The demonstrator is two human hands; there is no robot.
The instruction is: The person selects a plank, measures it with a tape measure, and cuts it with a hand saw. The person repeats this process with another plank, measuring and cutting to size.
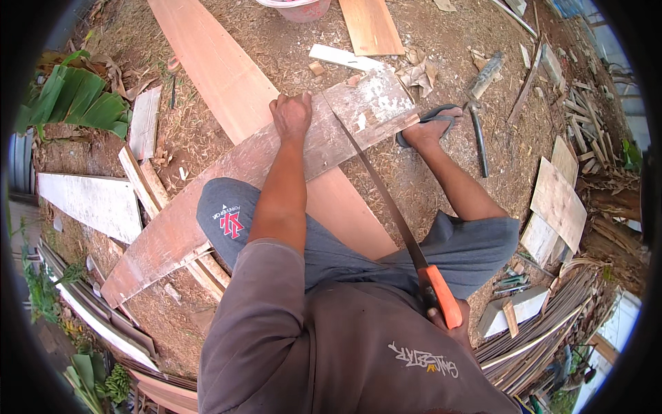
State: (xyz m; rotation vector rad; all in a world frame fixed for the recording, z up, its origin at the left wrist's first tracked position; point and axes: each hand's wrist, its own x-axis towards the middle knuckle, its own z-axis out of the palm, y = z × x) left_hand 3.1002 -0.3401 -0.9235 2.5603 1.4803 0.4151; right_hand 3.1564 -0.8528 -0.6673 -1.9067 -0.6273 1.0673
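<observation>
A long weathered board (227, 172) with flaking white paint slants across the view under my left knee. My left hand (292, 116) presses on it, fingers curled over its far edge. In my right hand (452, 323), partly hidden by the handle and my shirt, is a handsaw (393, 200) with an orange and black handle. The saw's blade runs up and away to the board, its tip at a thin line across the wood, right of my left hand. My right foot (434, 127), in a dark flip-flop, is beside the board's right end.
A reddish plywood strip (214, 65) passes beneath the board. A hammer (480, 138) lies right of my foot. A pinkish tub (300, 8) and a plywood piece (370, 27) are at the far side. Scrap boards (558, 200) and stacked sticks (545, 331) lie to the right.
</observation>
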